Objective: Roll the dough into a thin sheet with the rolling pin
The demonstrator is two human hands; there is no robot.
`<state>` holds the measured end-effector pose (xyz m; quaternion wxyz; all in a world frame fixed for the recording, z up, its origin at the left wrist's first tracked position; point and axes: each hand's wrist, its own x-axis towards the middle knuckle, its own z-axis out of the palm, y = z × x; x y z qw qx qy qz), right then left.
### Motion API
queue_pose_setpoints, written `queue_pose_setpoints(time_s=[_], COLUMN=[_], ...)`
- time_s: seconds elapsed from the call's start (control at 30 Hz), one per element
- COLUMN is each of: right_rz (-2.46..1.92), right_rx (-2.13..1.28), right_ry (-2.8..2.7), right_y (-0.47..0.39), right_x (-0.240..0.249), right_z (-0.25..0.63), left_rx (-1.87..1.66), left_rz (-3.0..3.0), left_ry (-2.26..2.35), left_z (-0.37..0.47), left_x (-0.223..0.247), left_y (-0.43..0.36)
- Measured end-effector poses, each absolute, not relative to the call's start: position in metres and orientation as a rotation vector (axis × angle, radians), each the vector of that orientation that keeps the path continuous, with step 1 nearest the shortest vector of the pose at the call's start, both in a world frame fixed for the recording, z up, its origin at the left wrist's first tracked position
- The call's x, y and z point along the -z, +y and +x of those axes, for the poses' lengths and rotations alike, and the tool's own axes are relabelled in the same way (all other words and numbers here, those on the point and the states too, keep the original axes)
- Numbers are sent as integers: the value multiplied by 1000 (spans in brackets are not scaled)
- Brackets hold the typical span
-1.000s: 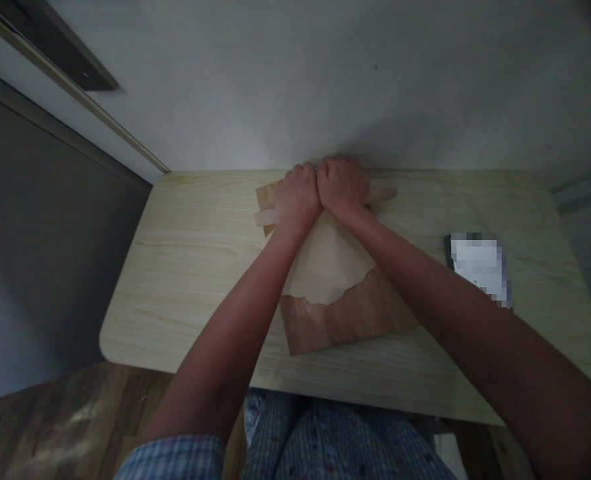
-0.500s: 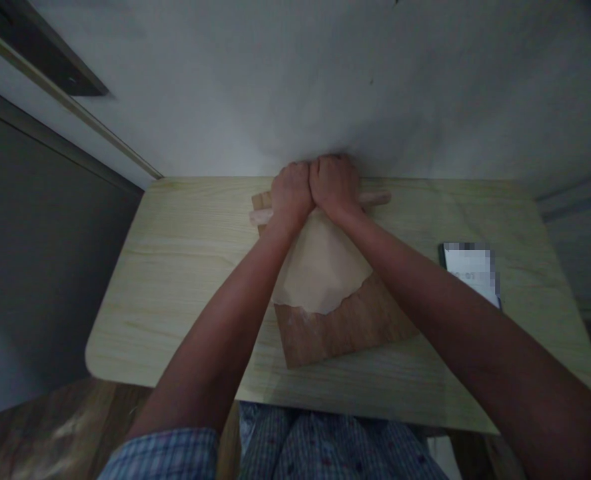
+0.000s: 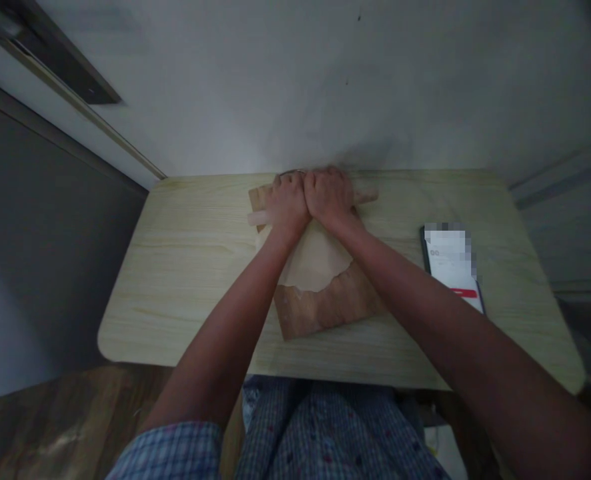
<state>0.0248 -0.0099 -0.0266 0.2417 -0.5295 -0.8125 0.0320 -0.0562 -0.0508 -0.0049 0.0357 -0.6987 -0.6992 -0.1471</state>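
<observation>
A pale sheet of dough lies flat on a brown wooden board, its near edge ragged. Across the far part of the board runs a wooden rolling pin, whose two ends stick out on either side of my hands. My left hand is closed over the pin's left part, and my right hand is closed over its right part. The two hands touch at the middle. My fingertips curl over the far side and are partly hidden.
The light wooden table meets a pale wall behind the board. A phone with a lit screen lies at the right, beside my right forearm. A dark metal fitting is at the upper left.
The view has shifted, so the table, board and phone sit a little differently in the picture. Both hands remain on the rolling pin near the board's far edge.
</observation>
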Motion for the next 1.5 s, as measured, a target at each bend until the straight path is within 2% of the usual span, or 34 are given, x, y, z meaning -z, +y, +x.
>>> queue_pose_setpoints(time_s=[0.13,0.73,1.03,1.5], right_rz=[-1690,-1542,-1528,-1512], right_rx=[-69,-36,-34,-124], right_ry=[-2112,-2191,-2239,-2286], right_y=[-42,-130,-121,-60], right_x=[16,21,19,16], right_z=[28,59,58,44], left_rx=[452,423,418,325], left_rz=[-2155,-2251,-2244,-2318], left_ry=[-2143,-1885,-1957,-2065], left_z=[-50,-39,-40,-55], left_x=[9,15,17,4], left_y=[-70,-140,-137,-87])
